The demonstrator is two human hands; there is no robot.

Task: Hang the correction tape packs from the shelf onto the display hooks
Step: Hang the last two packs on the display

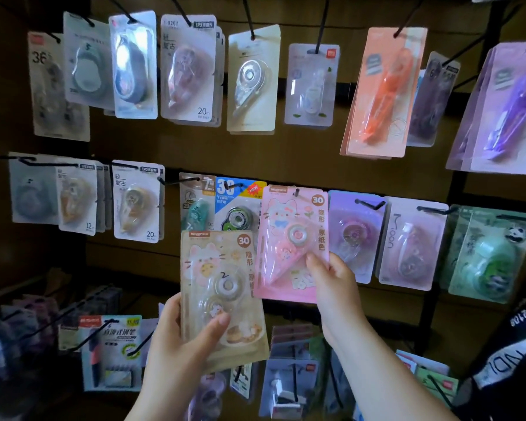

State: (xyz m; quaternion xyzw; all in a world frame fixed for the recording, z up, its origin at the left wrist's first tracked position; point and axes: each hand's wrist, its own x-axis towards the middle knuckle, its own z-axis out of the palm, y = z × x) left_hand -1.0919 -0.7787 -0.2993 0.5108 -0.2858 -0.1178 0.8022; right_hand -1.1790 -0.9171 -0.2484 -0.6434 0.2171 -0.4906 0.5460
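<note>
Display hooks [176, 181] behind; pink pack [289, 244] pinched above right hand [334, 284]

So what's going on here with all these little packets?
A person is stocking a display of correction tape. The right hand pinches a pink pack by its lower right side, its top hole right at a hook in the middle row. The left hand grips a beige pack lower down, not yet hung. Other packs hang all around.
</note>
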